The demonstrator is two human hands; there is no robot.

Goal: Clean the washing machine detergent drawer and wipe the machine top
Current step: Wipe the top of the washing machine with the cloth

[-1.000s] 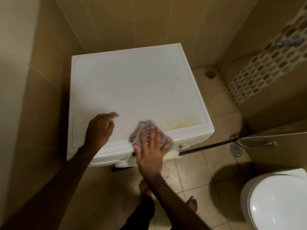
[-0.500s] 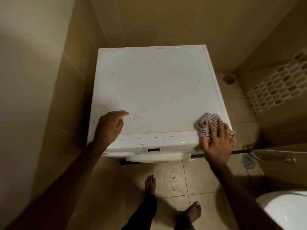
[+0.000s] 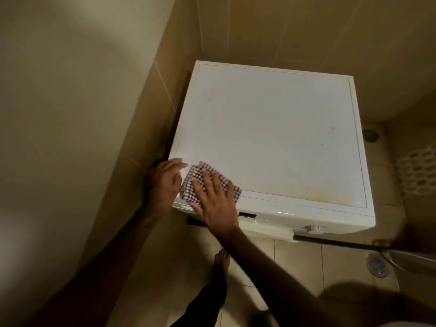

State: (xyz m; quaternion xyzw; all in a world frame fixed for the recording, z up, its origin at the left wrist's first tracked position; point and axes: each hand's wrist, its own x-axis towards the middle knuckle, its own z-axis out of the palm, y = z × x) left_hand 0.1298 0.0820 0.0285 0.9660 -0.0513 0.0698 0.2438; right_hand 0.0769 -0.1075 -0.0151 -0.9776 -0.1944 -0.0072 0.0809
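The right hand (image 3: 213, 199) has carried the checked cloth (image 3: 207, 182) from the front right corner of the washing machine top (image 3: 271, 128), where it lay half a second ago, across to the front left corner. It now presses the cloth flat just beside the left hand (image 3: 165, 182), which has shifted to that corner's edge.

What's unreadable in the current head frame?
- Detergent drawer front: head view, hidden under the right hand and checked cloth.
- Dial markings: too small.
- Left hand: at the machine top corner; contact unclear.
- Toilet: cut off by the bottom-right edge.
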